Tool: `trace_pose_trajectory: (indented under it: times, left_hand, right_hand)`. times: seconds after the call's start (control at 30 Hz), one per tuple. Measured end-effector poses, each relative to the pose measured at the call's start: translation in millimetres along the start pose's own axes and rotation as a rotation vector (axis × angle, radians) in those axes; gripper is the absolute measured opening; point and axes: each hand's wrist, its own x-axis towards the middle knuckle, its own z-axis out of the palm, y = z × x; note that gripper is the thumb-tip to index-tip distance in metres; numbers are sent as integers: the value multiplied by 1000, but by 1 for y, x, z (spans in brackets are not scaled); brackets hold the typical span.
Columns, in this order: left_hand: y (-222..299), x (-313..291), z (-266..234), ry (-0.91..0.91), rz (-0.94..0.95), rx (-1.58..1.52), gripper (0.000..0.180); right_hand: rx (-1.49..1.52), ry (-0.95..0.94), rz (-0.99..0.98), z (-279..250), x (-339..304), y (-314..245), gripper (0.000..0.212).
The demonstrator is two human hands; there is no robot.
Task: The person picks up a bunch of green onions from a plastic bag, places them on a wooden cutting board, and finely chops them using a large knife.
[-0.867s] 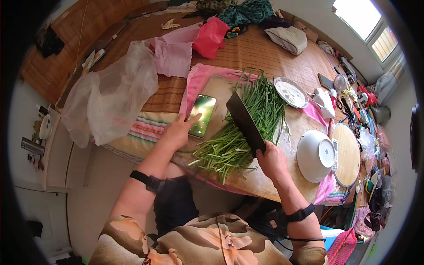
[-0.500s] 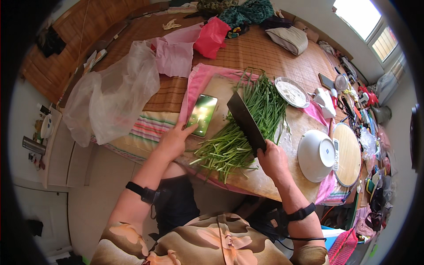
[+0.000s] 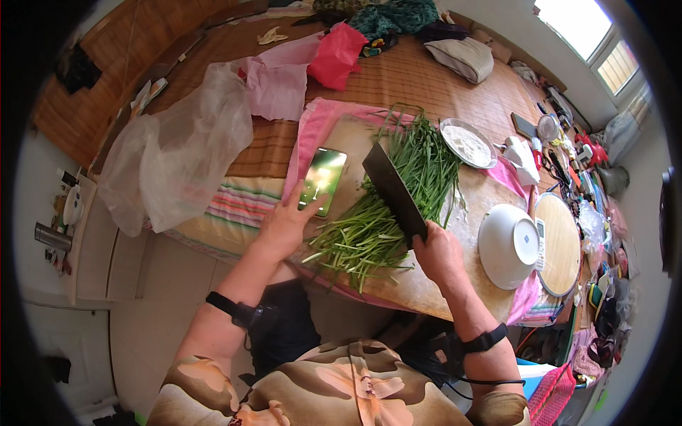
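My right hand (image 3: 436, 253) is closed round the handle of a dark, broad-bladed cleaver (image 3: 389, 186). Its blade slants over a heap of long green Chinese chives (image 3: 428, 170), whose pale cut-looking ends fan out toward me. To the left of the heap lies a phone (image 3: 324, 177) with a bright green screen. My left hand (image 3: 283, 226) is at the phone's near left corner, fingers apart, one fingertip at the lower part of the screen. Both chives and phone rest on a large wooden board (image 3: 444, 287) spread over a pink cloth (image 3: 312, 128).
A plate of white powder (image 3: 469, 144) sits beyond the chives. To the right are an upturned white bowl (image 3: 506, 248) and a round pale board (image 3: 558, 245). Clear plastic bags (image 3: 192, 149) lie at left, with a red bag (image 3: 337, 57) farther back. Clutter lines the right edge.
My left hand has shifted slightly, and its fingers have spread farther apart over the phone's lower edge. The cleaver and chives have stayed in place.
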Motion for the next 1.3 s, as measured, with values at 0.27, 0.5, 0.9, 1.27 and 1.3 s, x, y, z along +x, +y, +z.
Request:
trace_pose_trajectory:
  times: [0.27,0.5,0.9,1.27,1.3]
  left_hand:
    - [-26,-21,13,237,-49,-287,74]
    - [-12,-30,10,187,11,-344,77]
    - [-15,-37,13,291,14,-275,76]
    - [-22,-38,19,275,2,-271,73]
    - [-22,-39,18,275,-17,-257,69]
  right_hand:
    - [28,13,5,0,-1,-1,20]
    - [15,5,18,1,0,3,20]
    - [-8,-9,38,0,0,-4,21]
    - [-10,-5,30,-1,1,-5,21]
    - [-12,-5,30,-1,1,-4,21]
